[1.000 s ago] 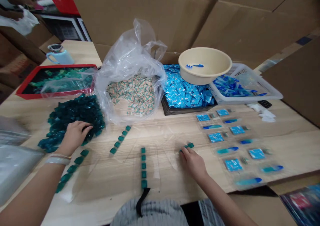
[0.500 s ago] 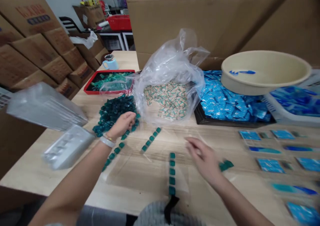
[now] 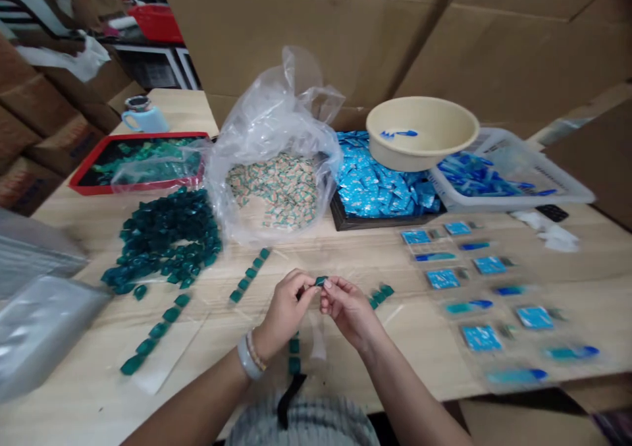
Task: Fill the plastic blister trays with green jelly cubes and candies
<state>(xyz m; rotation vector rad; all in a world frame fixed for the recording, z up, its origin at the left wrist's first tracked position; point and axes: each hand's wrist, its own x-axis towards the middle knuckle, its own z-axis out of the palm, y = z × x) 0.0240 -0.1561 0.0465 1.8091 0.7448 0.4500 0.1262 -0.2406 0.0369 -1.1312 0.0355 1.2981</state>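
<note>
Over the table's middle, my left hand (image 3: 285,311) and my right hand (image 3: 351,309) meet fingertip to fingertip. Pinched between them is one small dark green glossy piece (image 3: 320,280). Beneath my hands, a row of green pieces (image 3: 294,354) shows in part; my left hand hides the rest. Other rows lie on clear film: one row (image 3: 158,330) to the left, a shorter row (image 3: 250,273) ahead, and a few green pieces (image 3: 381,296) just right of my right hand. A loose heap of dark green pieces (image 3: 165,235) spreads at the left.
At the back are a red-rimmed tray (image 3: 79,184), a clear plastic bag (image 3: 281,113) of small printed packets, a black tray (image 3: 390,223) of blue packets, a cream basin (image 3: 419,156) and a white basket (image 3: 513,201). Clear packs (image 3: 481,338) fill the right side.
My left hand has moved from the green heap to the middle, and my right hand has come in to meet it. A green piece now shows between them. The view has turned right.
</note>
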